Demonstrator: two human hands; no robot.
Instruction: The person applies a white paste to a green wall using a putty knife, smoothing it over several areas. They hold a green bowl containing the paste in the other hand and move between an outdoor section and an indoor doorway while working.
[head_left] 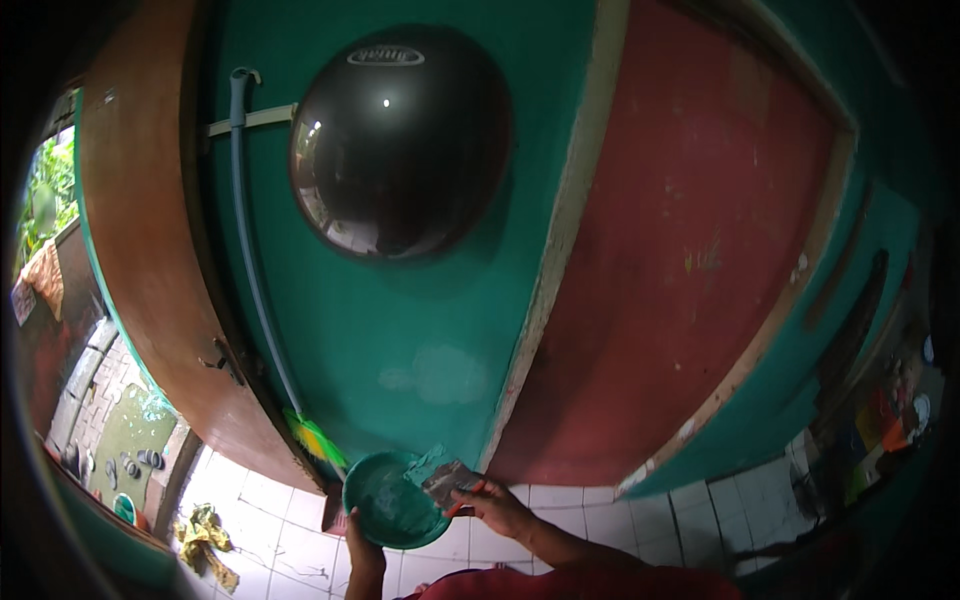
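Note:
My left hand [364, 548] is closed on the near-left rim of a round green basin [372, 503], held tilted so its inside shows. A pale paste smears the basin's inner wall. In my right hand [497, 508] is a putty knife [446, 482] with a broad grey blade and some red at the handle. The blade lies over the basin's right rim, and a lump of green paste [428, 461] sits at its far edge. Beyond the basin stands a green wall [390, 310] with a paler, blotchy patch [440, 373] low down.
A dark glossy helmet [405, 170] hangs on the wall. Beside it a blue-handled broom [258, 260] stands upright, bristles down. At left is an open brown door [150, 250]; at right, a red door [660, 280]. A crumpled yellow cloth [204, 540] lies on white tiles [265, 490].

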